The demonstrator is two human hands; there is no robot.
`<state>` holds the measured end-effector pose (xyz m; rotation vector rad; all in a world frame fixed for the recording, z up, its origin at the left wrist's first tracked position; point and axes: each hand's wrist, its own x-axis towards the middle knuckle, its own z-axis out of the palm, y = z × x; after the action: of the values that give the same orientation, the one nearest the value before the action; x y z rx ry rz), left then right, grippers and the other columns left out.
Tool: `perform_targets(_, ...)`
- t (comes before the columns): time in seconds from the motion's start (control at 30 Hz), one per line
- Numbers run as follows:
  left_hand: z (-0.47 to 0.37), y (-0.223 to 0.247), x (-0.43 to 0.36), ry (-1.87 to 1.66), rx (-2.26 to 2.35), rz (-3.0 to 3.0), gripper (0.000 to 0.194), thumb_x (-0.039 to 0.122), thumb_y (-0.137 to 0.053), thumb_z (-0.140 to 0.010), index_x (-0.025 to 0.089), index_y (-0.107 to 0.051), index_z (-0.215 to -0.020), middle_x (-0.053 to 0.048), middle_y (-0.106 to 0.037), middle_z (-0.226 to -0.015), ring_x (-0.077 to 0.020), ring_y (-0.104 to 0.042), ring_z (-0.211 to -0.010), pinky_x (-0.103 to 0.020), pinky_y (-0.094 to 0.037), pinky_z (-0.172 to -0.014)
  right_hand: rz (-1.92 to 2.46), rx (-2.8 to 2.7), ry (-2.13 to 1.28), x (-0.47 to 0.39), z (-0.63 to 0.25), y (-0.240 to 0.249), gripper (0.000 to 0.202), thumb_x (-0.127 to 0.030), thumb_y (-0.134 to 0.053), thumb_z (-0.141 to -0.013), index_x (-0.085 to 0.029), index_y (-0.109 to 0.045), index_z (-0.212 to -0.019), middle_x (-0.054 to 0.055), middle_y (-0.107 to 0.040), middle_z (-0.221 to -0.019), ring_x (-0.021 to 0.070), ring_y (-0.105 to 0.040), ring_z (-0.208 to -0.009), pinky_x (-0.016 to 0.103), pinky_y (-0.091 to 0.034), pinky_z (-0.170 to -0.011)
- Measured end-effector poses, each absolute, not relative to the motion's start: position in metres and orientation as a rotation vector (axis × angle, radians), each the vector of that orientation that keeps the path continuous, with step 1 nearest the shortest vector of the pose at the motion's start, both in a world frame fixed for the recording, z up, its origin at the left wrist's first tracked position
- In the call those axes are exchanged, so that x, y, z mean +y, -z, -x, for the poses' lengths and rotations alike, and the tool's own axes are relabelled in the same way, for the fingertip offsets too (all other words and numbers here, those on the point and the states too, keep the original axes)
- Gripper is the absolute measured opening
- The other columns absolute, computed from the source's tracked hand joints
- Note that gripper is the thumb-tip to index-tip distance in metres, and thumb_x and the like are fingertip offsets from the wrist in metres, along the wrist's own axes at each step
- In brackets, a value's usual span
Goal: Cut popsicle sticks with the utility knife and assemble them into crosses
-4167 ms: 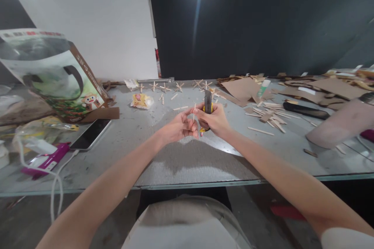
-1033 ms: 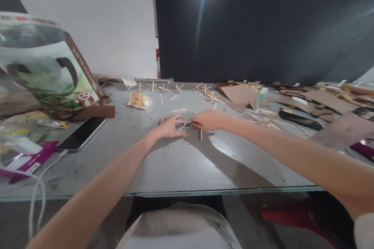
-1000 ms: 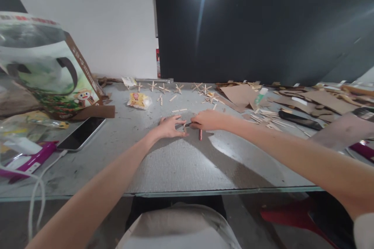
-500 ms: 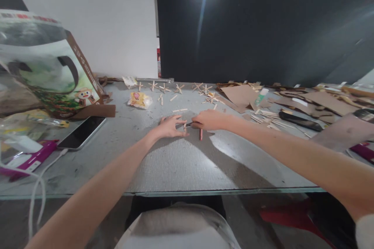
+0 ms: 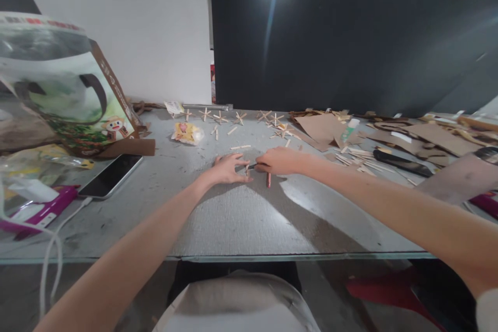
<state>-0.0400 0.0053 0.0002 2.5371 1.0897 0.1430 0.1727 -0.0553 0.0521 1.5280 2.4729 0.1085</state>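
My left hand (image 5: 227,169) rests on the table, its thumb and forefinger set at the two ends of a short wooden stick (image 5: 247,170). From the right, my right hand (image 5: 280,160) is closed around a thin dark pen-like tool (image 5: 252,166), whose tip reaches the stick; most of the tool is hidden by the fingers. A short red rod (image 5: 268,180) shows just below my right hand, its upper end covered. Beyond the hands lies a loose wooden stick (image 5: 240,147).
Star-shaped stick pieces (image 5: 240,118) line the back, near a yellow packet (image 5: 187,133). At right are loose sticks (image 5: 360,160), cardboard (image 5: 319,129), a glue tube (image 5: 349,129) and a black-handled tool (image 5: 400,162). Left are a phone (image 5: 111,176), cable (image 5: 58,241) and large printed bag (image 5: 73,98).
The view has shifted very slightly. Both hands, the stick and the dark tool keep almost the same positions.
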Motion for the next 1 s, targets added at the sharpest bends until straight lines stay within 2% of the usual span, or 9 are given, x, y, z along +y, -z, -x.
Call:
perform_targets(0.3,0.039,0.0,0.004,-0.169,1.109,-2.526,0.076,0.07,-0.075,-0.081,0.035,-0.064,-0.147,-0.009,-0.037,-0.173,-0.0402,-0.029,-0.16,-0.059,-0.015,-0.129,-1.556,2.506,-0.076,-0.056,-0.173,-0.052,0.032,-0.034,-0.052,-0.107,-0.019,-0.073,-0.088,0.007,-0.068,-0.071,0.0191,-0.06,-0.065,0.031,-0.036,-0.066)
perform_targets(0.5,0.04,0.0,0.006,-0.163,1.077,-2.516,0.076,0.069,-0.075,-0.081,0.033,-0.064,-0.147,-0.011,-0.035,-0.173,-0.0413,-0.028,-0.161,-0.06,-0.016,-0.129,-1.504,2.483,-0.151,-0.054,-0.17,-0.05,0.034,-0.036,-0.05,-0.108,-0.018,-0.076,-0.096,0.01,-0.071,-0.076,0.0229,-0.064,-0.069,0.033,-0.041,-0.07)
perform_targets(0.73,0.041,0.002,0.008,-0.164,1.08,-2.525,0.076,0.071,-0.076,-0.079,0.034,-0.066,-0.146,-0.011,-0.037,-0.173,-0.0418,-0.028,-0.16,-0.062,-0.016,-0.128,-1.441,2.453,-0.161,-0.053,-0.156,-0.059,0.019,-0.024,-0.063,-0.098,-0.017,-0.075,-0.087,0.013,-0.074,-0.079,0.0252,-0.067,-0.074,0.034,-0.044,-0.07)
perform_targets(1.0,0.039,0.0,0.006,-0.15,1.121,-2.535,0.075,0.068,-0.077,-0.08,0.035,-0.065,-0.146,-0.01,-0.037,-0.173,-0.0396,-0.03,-0.16,-0.061,-0.016,-0.129,-1.404,2.334,-0.176,-0.044,-0.141,-0.071,0.015,-0.019,-0.066,-0.089,-0.016,-0.079,-0.096,0.015,-0.078,-0.089,0.0301,-0.072,-0.08,0.04,-0.051,-0.074)
